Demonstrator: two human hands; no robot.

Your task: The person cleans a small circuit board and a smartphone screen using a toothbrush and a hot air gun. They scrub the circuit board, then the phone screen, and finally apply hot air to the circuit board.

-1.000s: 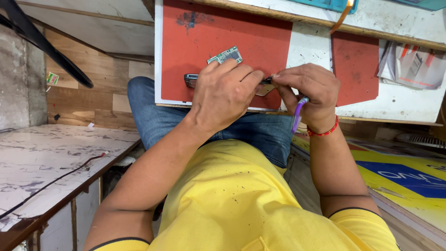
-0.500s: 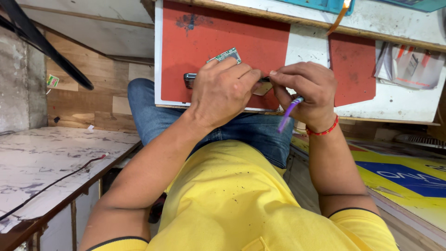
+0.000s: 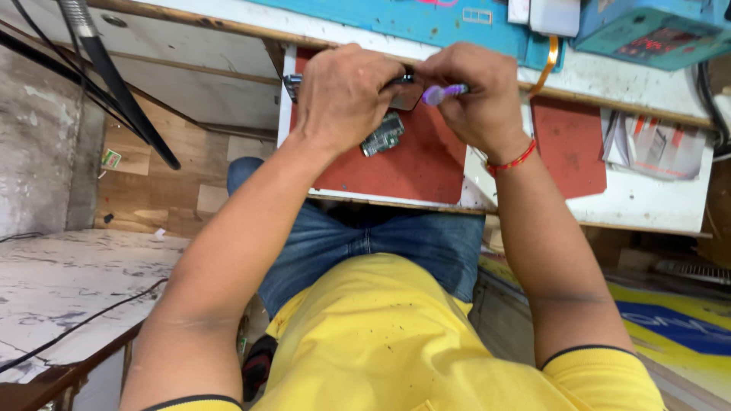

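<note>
My left hand (image 3: 344, 95) grips a dark phone (image 3: 402, 93) held just above the red mat (image 3: 411, 164) on the white bench. My right hand (image 3: 472, 95) holds a small purple-handled tool (image 3: 443, 93) with its tip against the phone's right end; a red thread circles that wrist. A small green circuit board (image 3: 382, 135) lies on the mat just below my left hand. Most of the phone is hidden behind my fingers.
A blue device (image 3: 647, 30) with a red display stands at the back right beside a white box (image 3: 554, 15). A second red mat (image 3: 569, 156) and papers (image 3: 655, 148) lie to the right. A black cable (image 3: 122, 91) slants at left over a marbled table (image 3: 68, 297).
Both hands with the phone and tool sit higher in the picture, over the far part of the mat, and look closer. The circuit board, earlier above my left hand, now lies below it.
</note>
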